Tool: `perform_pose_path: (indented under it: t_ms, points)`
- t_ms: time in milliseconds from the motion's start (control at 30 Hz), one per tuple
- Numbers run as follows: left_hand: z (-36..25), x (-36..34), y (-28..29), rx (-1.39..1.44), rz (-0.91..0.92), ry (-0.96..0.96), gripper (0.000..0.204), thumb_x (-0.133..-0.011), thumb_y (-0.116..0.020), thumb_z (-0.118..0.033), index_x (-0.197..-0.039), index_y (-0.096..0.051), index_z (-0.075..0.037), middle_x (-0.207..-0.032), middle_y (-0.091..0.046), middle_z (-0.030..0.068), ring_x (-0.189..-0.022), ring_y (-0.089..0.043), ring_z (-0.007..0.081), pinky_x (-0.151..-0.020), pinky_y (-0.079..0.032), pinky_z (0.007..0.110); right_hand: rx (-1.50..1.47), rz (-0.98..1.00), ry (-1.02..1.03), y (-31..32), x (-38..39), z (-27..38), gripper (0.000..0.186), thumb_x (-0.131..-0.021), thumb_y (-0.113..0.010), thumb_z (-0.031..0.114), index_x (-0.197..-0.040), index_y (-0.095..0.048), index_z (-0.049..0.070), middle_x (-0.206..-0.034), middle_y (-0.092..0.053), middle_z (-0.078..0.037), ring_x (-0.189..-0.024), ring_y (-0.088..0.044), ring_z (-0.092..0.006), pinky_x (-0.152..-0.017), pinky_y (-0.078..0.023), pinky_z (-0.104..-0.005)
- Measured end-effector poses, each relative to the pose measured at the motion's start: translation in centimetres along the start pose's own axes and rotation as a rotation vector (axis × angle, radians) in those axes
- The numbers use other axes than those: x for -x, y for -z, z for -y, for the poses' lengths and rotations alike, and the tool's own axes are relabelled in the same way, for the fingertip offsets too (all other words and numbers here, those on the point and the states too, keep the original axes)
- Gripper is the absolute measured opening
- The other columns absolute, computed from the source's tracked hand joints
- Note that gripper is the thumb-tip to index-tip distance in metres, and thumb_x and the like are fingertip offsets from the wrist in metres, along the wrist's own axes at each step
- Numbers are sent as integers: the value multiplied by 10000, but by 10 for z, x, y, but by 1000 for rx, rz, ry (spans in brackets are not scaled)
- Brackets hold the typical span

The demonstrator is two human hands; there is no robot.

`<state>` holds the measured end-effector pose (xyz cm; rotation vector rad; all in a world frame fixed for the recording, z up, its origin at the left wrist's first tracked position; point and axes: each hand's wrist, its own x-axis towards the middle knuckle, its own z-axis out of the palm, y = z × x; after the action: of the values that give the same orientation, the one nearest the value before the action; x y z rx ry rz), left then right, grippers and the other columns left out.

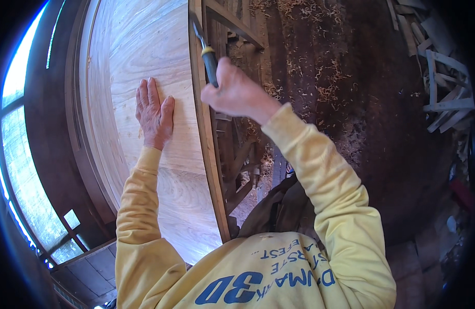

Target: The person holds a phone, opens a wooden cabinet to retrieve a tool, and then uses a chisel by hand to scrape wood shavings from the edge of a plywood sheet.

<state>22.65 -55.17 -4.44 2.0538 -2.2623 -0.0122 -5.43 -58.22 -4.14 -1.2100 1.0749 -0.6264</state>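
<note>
Chisel (208,59) in right hand (235,91), at panel's right edge. Dark handle, yellow collar, metal blade. Handle lies along the left side of the fist, butt end in against the hand; collar and blade stick out beyond the fingers, pointing away from the person and slightly left. Right fingers curled, grasping the handle; exact fingertip placement hidden, cannot tell. Blade is at the edge strip (209,149), toward the far end; cannot tell if the tip touches wood.

Left hand (155,117) flat on panel (178,180), palm down, fingers stretched and pointing away, thumb spread to the right. Grasps nothing. Chisel is to its right and farther off, well apart from left fingers.

Panel pale, grained, long, running away from the person on the left. Wooden frame (235,23) to the right of its far end. Both arms in yellow sleeves (330,177); right forearm reaches up and left, clear of the panel. Curled shavings (327,87) scattered on dark floor (392,134), right. Scrap wood (446,95) piled at far right. Bright window (34,175) at left.
</note>
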Motion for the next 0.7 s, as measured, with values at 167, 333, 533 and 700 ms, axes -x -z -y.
perform_pose_path:
  t_ms: [167,333,533,700]
  points:
    - [2,3,-1,-9,12,10,747,-1004,-460,-466,-1609,-255,-79,-1663,-205,215,-1535,-154,416,-1230,-105,501,-38,7,-8,-5,-8,7,349,-839,-594,165,-984,-453,-119,-754,-604,-240,-667,-649,-304,-612,-540,-412]
    - [1,1,3,-32,11,-10,753,-1003,-458,-471,-1610,-248,-78,-1663,-201,216,-1537,-154,415,-1229,-110,505,137,-23,124,-8,9,-20,424,-872,-566,190,-1027,-426,-179,-748,-628,-270,-733,-707,-335,-657,-577,-401]
    - [-3,-3,-4,15,18,-9,746,-1004,-452,-470,-1610,-255,-83,-1662,-205,217,-1539,-149,416,-1227,-109,509,85,-83,63,6,-32,-6,364,-865,-593,210,-974,-479,-118,-754,-608,-168,-675,-649,-253,-601,-530,-374]
    - [-1,0,4,-17,17,1,748,-1009,-443,-474,-1608,-255,-66,-1663,-203,217,-1540,-147,412,-1227,-106,502,123,60,-18,-14,10,-20,395,-878,-546,206,-1047,-422,-129,-878,-644,-323,-832,-714,-389,-764,-583,-452]
